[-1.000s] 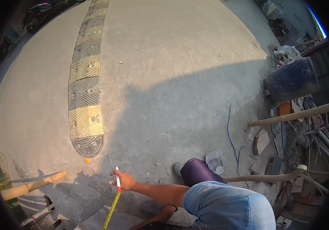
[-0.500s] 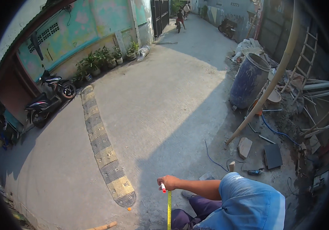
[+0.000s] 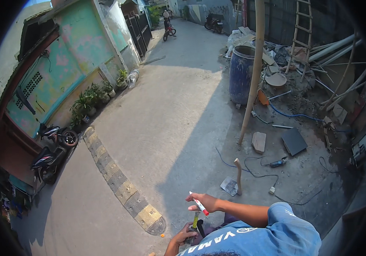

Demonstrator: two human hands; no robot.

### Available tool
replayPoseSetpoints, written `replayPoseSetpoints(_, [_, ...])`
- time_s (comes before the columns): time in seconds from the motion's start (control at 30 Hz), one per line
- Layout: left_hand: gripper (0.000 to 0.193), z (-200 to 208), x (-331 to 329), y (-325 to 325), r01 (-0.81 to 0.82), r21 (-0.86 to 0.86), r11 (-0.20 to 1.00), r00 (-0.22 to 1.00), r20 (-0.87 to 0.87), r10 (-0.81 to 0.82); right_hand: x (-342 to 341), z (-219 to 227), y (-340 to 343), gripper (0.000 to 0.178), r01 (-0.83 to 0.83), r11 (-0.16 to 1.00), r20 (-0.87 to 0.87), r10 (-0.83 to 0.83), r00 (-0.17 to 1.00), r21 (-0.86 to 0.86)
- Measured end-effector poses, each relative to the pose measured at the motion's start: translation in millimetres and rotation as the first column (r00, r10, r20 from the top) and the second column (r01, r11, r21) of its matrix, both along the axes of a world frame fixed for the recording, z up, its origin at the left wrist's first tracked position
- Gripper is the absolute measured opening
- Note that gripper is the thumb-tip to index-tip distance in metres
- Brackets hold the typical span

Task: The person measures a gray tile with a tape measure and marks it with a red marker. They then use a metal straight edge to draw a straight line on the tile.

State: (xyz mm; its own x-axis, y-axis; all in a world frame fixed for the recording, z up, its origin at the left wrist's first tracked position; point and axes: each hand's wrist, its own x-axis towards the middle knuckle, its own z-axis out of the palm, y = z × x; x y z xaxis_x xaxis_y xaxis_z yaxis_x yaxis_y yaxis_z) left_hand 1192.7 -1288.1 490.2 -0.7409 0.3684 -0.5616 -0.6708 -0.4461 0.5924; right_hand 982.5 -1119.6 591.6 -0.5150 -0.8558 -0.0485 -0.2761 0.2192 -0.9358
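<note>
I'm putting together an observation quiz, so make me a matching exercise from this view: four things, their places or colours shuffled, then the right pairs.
Column one
1. Barrel
2. Marker
3. Speed bump
4. Tape measure

Column two
A. White and red, in the right hand
B. In the left hand, yellow blade showing
C. Blue, upright beside a leaning pole
D. A long strip in yellow and dark bands

Right pairs: 1-C, 2-A, 3-D, 4-B

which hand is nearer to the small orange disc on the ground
Left. The left hand appears a little right of the small orange disc; the right hand, holding the marker, is farther off, higher and further right in the picture.
</note>
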Motion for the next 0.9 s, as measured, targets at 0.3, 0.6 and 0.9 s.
replayPoseSetpoints(0.3, [0.068, 62, -178, 35, -0.242, -0.199, 0.95, 0.962, -0.178, 0.208, -23, 62, 207, 0.033, 0.731, 0.639, 0.293, -0.67, 0.682, -0.24])
replayPoseSetpoints(0.6, [0.059, -55, -264, 177, 0.417, -0.612, 0.671, 0.865, 0.041, -0.5, -7, 249, 326, 0.069, 0.433, -0.114, 0.337, 0.463, 0.819, -0.894])
replayPoseSetpoints(0.9, [0.062, -119, -202, 270, 0.542, -0.81, 0.224, 0.591, 0.178, -0.787, -30, 321, 423, 0.072, 0.502, -0.199, 0.338, 0.531, 0.777, -0.842])
